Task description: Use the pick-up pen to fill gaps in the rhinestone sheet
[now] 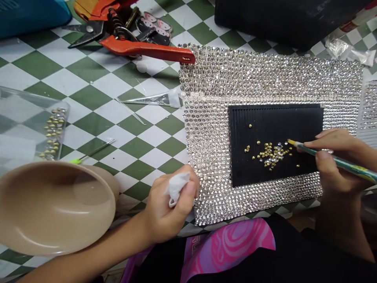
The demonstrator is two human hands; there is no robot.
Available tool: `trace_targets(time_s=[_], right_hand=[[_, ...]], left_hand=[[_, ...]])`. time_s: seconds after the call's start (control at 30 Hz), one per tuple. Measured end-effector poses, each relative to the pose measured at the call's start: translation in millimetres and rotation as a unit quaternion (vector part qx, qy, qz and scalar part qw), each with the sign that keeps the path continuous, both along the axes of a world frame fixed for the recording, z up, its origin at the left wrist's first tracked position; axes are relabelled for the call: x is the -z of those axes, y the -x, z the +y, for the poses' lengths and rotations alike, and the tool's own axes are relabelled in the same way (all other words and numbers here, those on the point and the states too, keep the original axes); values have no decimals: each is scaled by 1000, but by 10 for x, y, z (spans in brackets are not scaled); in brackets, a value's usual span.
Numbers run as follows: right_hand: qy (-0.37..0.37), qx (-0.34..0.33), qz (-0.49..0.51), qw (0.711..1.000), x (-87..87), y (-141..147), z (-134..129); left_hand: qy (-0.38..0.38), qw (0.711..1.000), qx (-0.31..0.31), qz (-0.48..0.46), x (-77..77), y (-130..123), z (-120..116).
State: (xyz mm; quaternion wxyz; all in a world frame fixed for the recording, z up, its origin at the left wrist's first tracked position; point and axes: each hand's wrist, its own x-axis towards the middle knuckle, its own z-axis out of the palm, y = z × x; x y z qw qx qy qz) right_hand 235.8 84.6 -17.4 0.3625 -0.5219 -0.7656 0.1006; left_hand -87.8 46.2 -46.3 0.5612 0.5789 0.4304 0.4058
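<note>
A table [88, 68] under a smooth green-and-white diamond-check cover fills the view. On it lies a glittering, bumpy mat [265, 74] of close-set rhinestones in rows. A glossy beige bowl [35, 212], round and deep, stands at lower left. On the mat rests a black, flat rectangular tray [294, 122], ridged along its far edge.

Two bare hands work here. The left hand [169, 208], curled at the mat's near-left edge, pinches a crumpled white wad [178, 184], too bunched to identify. The right hand [344, 143] grips a slim green stick [353, 168] like a pencil, its yellowish tip over the tray.

Smallest are the loose, faceted stones [269, 153], gold and clear, scattered mid-tray. The tip meets their right edge; the step seems to be singling out one stone, which calls for a light, steady touch.
</note>
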Motion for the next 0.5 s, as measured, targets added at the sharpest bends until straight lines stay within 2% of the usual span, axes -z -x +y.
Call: trace_targets(time_s=[0.23, 0.5], right_hand=[[-10, 3, -17, 1000, -44, 11, 21], [-5, 13, 4, 1000, -10, 14, 33]], left_hand=[[15, 1000, -12, 9, -31, -17, -18], [35, 999, -16, 1, -29, -16, -32]])
